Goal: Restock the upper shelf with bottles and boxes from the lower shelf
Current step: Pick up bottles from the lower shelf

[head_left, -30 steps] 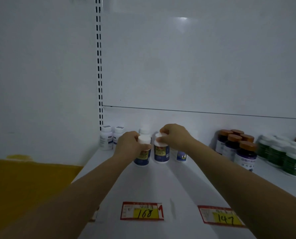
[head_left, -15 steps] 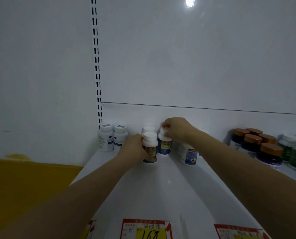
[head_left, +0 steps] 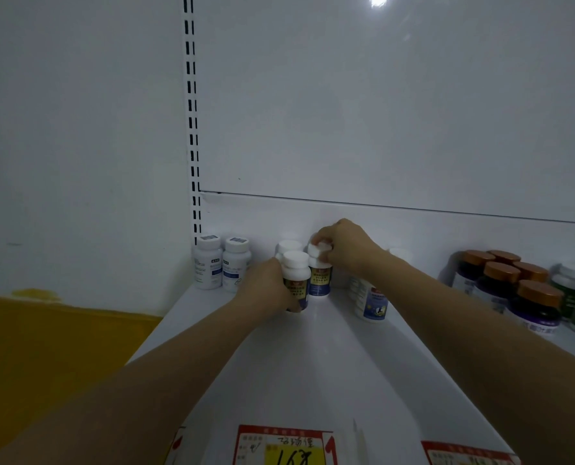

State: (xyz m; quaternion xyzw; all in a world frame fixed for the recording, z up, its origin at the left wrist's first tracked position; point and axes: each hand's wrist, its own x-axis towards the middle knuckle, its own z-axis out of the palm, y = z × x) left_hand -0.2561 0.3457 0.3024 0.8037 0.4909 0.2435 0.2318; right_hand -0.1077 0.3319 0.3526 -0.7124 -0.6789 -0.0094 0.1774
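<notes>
Both forearms bare, no sleeves in sight right up to frame edge. Left hand [head_left: 268, 287]: no glove, no ring or band showing; wrist bare, no watch or strap. Right hand [head_left: 345, 246]: also ungloved, knuckles plain, fingers [head_left: 320, 237] without rings; wrist bare too. Dim light, nails too small to read. No marks visible on either arm.

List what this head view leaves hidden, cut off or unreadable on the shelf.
- Left hand: covers the left side of its bottle.
- Right hand: hides most of the cap of the second bottle.
- Right forearm: blocks the top of the blue-label bottle.
- Price tags: cut off by the bottom edge.
- Bottle labels: too small and dim to read.
</notes>
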